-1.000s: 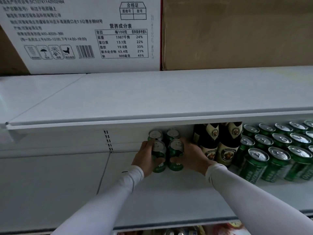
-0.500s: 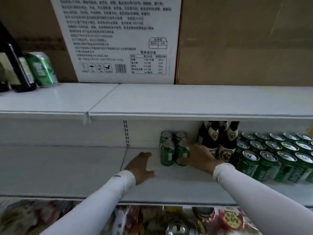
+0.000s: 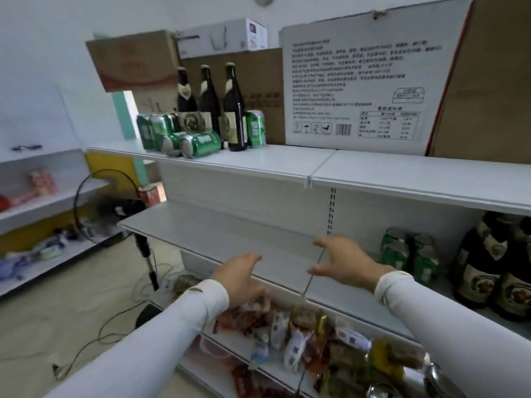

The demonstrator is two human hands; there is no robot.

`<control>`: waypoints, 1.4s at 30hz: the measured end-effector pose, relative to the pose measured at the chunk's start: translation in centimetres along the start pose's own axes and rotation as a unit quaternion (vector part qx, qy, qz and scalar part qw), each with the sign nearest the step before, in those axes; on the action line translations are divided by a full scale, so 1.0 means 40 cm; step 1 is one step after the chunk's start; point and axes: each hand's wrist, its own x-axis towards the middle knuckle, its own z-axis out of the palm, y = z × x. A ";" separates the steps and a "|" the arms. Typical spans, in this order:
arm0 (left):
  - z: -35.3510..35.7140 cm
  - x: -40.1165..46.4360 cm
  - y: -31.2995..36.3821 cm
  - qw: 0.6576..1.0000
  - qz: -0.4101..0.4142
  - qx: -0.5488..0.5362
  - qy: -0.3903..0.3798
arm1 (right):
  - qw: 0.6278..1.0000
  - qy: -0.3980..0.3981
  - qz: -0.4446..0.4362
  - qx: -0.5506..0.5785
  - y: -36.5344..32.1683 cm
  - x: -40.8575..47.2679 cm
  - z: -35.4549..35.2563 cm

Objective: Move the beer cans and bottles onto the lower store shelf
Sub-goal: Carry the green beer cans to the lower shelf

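Your left hand (image 3: 242, 278) and right hand (image 3: 343, 261) hang released and empty over the front edge of the lower shelf (image 3: 230, 239), fingers loosely spread, each grip holding nothing and touching nothing. The left hand sits over the shelf's front lip near its middle; the right hand hovers just past the seam where the two shelf sections meet.

Just beyond your right hand, toward the right end of that lower shelf, a small cluster of green cans (image 3: 409, 254) already stands upright, with dark bottles (image 3: 488, 268) beside them at the far right edge.

What remains to move sits up and to the left of both hands, on the upper shelf (image 3: 273, 162) near its left end: three tall dark bottles (image 3: 212, 110) standing upright, their long axes vertical, upright green cans (image 3: 153, 132) to their left and one more can (image 3: 255, 128) on their right. Two cans (image 3: 192, 143) lie toppled on their sides at the front edge, their long axes running roughly along the shelf and angled toward you, ends facing out.

Your left hand looks the nearer to that group, so it would likely lead the reach, up and leftward; the toppled cans may roll if nudged. Large cardboard boxes (image 3: 373, 81) fill the back and right of the upper shelf. Packaged snacks (image 3: 301, 334) crowd the shelf below your hands.
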 end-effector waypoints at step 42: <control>-0.666 0.510 -0.714 0.976 0.020 0.119 0.182 | 0.959 0.087 -0.236 -0.128 -0.588 0.905 -0.288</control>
